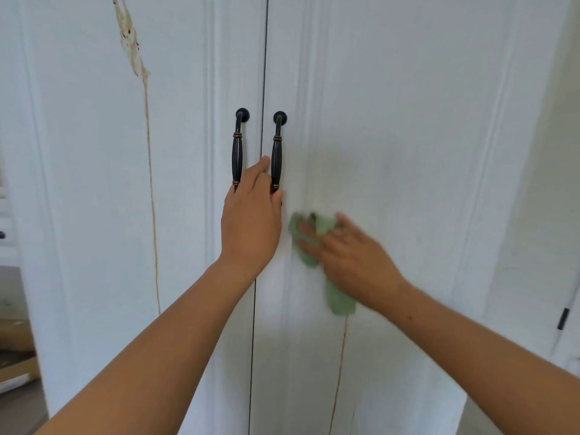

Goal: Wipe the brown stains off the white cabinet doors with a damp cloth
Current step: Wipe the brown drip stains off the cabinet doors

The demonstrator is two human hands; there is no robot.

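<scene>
We brace our left hand (251,224) by the handles (237,152), grip unclear, so our right hand (351,259), fingers spread, can press the cloth (340,301) above the brown streak (342,350).

2 black handles jut from the doors either side of the centre seam, the left handle (237,152) and the right handle (276,155). the left hand (251,221) fills the gap between their lower ends. just right of it the right hand (354,259) and green cloth (309,246) cover part of the right door (408,105). flat bare panel lies above them and across the left door (94,183).
</scene>
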